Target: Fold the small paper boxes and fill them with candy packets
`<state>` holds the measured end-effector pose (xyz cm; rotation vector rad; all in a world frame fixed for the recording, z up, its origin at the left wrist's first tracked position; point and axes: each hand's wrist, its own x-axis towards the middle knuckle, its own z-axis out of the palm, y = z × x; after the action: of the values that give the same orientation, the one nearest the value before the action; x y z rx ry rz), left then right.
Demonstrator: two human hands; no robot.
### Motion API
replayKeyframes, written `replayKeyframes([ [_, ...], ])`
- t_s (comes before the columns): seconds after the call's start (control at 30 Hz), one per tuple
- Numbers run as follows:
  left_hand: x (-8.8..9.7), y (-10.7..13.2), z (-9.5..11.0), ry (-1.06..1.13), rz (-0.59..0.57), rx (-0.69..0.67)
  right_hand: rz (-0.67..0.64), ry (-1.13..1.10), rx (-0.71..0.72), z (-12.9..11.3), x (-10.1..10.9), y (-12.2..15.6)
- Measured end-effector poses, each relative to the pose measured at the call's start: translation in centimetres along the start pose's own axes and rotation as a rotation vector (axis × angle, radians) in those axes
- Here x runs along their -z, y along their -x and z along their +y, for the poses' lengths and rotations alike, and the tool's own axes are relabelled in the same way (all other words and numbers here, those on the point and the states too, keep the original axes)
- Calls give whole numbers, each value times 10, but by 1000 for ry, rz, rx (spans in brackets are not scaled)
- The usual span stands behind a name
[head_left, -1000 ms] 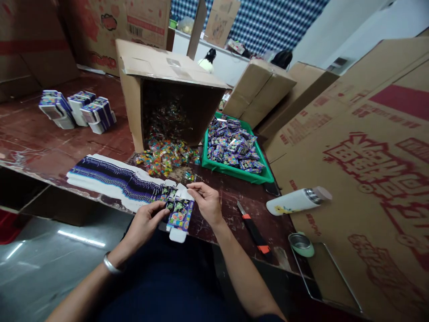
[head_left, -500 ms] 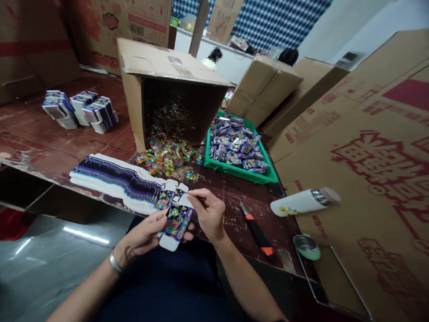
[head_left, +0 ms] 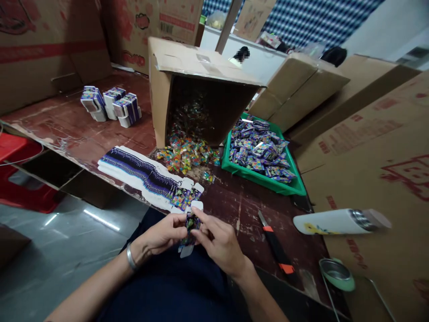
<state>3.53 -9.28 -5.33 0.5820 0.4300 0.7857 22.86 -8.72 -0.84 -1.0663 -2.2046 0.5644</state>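
Note:
Between both hands, at the table's front edge, is a small printed carton [head_left: 191, 222] with white end flaps sticking out. My left hand [head_left: 166, 235] grips its left side, thumb on the printed face. From the right, my right hand [head_left: 219, 239] pinches the carton, its index finger at the upper flap and the thumb lower down. Just beyond the hands lies a long fanned row of flat cartons [head_left: 140, 174], purple and white, overlapping one another. Its near end, with colourful printed faces, almost touches the held carton.
Wrapped candies [head_left: 187, 154] spill from a tipped cardboard box [head_left: 161, 103]. A green tray [head_left: 264, 179] holds several purple packets. Filled-out cartons [head_left: 125, 109] stand far left. Right of my hands lie a utility knife [head_left: 276, 248] with bare blade, a white bottle [head_left: 325, 222] and a green cup [head_left: 338, 273].
My right hand has shifted from the carton's top flap to its right side, and the carton now looks narrower, more folded. The whole view has swung left.

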Motion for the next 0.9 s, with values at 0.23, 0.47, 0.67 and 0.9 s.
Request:
replayKeyframes([
  [0.23,-4,0,3,-216,38,35,-169,-342,-256,2,10,7],
  [0.47,-9,-12,-7,-280,346,-251,204,-396,-393,7,-24,9],
  [0.67,-13,-11,-20,-353,561,-395,471,-479,-468,10,-55,7],
  [0.9,-6,-4,-21,-599,466,-320,557,-395,-364,21,-67,11],
])
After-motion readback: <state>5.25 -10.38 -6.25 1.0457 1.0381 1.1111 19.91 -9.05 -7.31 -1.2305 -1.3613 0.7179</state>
